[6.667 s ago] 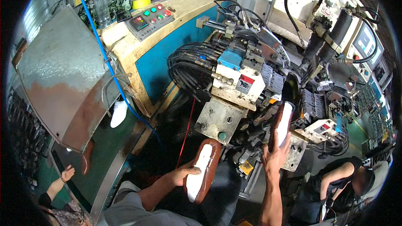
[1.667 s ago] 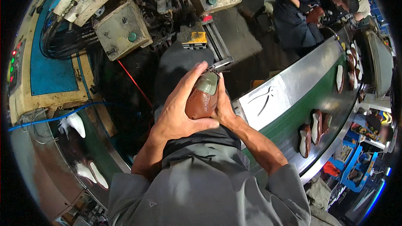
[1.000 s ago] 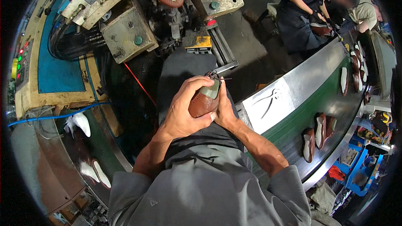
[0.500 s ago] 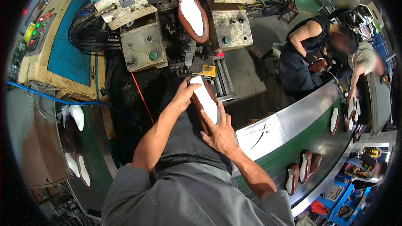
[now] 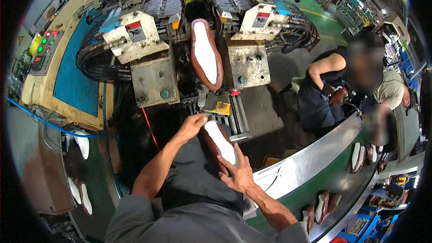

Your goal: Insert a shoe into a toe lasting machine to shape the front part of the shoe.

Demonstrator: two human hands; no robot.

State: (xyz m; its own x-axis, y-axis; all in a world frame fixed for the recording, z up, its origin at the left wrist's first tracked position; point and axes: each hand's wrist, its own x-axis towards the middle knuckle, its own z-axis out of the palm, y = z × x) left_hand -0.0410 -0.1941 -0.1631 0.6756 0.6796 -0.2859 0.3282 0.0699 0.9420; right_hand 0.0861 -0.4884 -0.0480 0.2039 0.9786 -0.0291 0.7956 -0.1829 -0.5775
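Over my lap lies a brown leather shoe upper (image 5: 221,142), its white sole side turned up. My left hand (image 5: 193,126) is closed at its far end, fingers curled against the edge. Around the near end my right hand (image 5: 238,174) grips it, thumb on the white surface and fingers along the right side. Beyond my hands, a second brown shoe upper (image 5: 206,58), also white side up, sits in the middle of the machine (image 5: 155,78).
A conveyor (image 5: 288,204) on the right carries several brown shoes (image 5: 322,207); pincers (image 5: 275,177) lie on its metal ledge. More shoes (image 5: 85,198) rest on the left belt. A control panel (image 5: 45,49) stands far left. Two people (image 5: 326,81) work at the right.
My view has tilted up, so everything sits lower in the picture. My left hand has shifted from the white surface to the shoe's far tip. The right hand keeps its grip.
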